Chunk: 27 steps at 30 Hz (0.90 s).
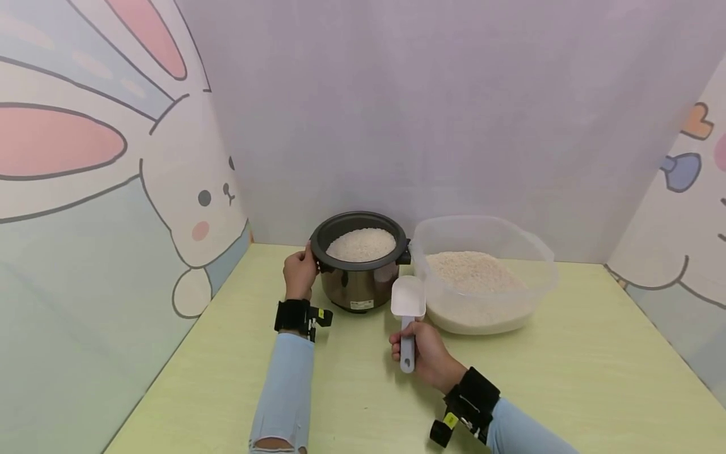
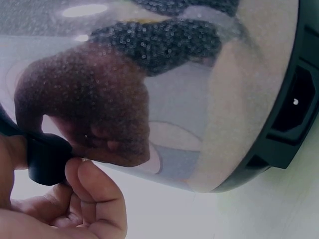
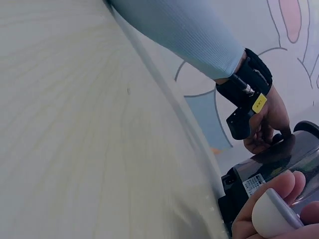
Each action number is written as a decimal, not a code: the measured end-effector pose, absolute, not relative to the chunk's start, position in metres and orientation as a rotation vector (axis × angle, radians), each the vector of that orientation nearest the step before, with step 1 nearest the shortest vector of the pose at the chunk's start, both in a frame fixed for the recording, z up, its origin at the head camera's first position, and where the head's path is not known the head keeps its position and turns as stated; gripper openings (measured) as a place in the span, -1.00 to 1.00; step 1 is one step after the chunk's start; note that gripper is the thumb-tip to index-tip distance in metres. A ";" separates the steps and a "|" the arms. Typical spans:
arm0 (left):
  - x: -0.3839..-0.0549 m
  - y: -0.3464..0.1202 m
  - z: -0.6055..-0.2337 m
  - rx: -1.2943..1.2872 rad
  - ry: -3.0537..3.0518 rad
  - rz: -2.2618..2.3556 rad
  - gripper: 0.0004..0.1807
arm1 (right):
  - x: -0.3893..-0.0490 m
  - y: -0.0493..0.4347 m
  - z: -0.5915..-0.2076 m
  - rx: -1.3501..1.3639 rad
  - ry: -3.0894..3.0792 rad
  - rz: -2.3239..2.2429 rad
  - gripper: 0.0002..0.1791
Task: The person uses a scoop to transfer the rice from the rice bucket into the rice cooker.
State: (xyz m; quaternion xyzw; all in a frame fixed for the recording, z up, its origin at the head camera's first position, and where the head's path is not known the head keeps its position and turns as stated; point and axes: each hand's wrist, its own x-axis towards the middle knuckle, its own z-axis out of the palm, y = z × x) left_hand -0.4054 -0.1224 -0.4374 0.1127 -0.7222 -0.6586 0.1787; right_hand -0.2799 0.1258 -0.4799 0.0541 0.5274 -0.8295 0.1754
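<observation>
A dark metallic rice cooker (image 1: pixel 359 284) with a black rim stands at the back of the table, white rice (image 1: pixel 363 244) heaped inside it. My left hand (image 1: pixel 299 275) grips the black side handle (image 2: pixel 49 158) of the cooker between thumb and fingers. In front of the cooker, my right hand (image 1: pixel 426 354) holds a scoop by its grey handle (image 1: pixel 407 345). The scoop's pale bowl (image 1: pixel 408 295) points away from me, just above the table, with no rice visible in it. The right wrist view shows the rounded handle end (image 3: pixel 271 215) between the fingers.
A translucent plastic tub (image 1: pixel 535 252) holding more rice (image 1: pixel 473 272) stands right of the cooker, close beside it. A pale curtain (image 1: pixel 397 113) hangs behind the yellow-green table (image 1: pixel 590 353). Panels with cartoon rabbits (image 1: pixel 187 189) flank both sides.
</observation>
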 end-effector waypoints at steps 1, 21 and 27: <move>-0.405 -0.123 -0.437 0.320 -2.041 -1.862 -0.47 | -0.280 0.126 -0.480 0.167 1.464 -2.358 -0.51; -0.404 -0.122 -0.436 0.333 -2.052 -1.850 -0.47 | -0.271 0.125 -0.476 0.165 1.106 -2.456 -0.57; -0.406 -0.122 -0.435 0.336 -2.051 -1.858 -0.48 | -0.268 0.116 -0.476 0.210 1.254 -2.476 -0.66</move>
